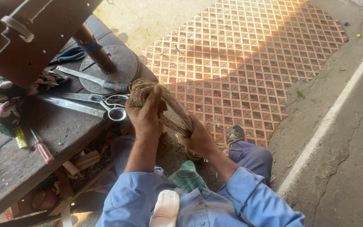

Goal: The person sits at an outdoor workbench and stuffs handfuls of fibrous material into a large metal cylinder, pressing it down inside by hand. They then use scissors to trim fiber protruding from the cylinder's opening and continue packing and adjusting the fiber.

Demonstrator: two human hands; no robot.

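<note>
— Coil of cane strips (pixel 164 103): we have it up in front of our chest, just past the edge of the workbench (pixel 30 159), arching from one hand to the other.

— Our left hand (pixel 146 115) is wrapped around the upper end of the coil, thumb over the top. Our right hand (pixel 200 139) is clenched on the lower end, near our knee.

— To do this well, I think we keep both grips firm so the loops don't spring apart, and we work the strands together evenly rather than pulling on one.

— Agreed. We also watch the loose ends by the right hand; they look stiff and could jab us.

— Outward from there, the big scissors (pixel 93 104) lie on the bench just beside the left hand, with a flat blade (pixel 91 78) behind them and a red-handled screwdriver (pixel 43 149) nearer us.

— And a patterned mat (pixel 248 54) lies on the floor beyond the coil.
</note>
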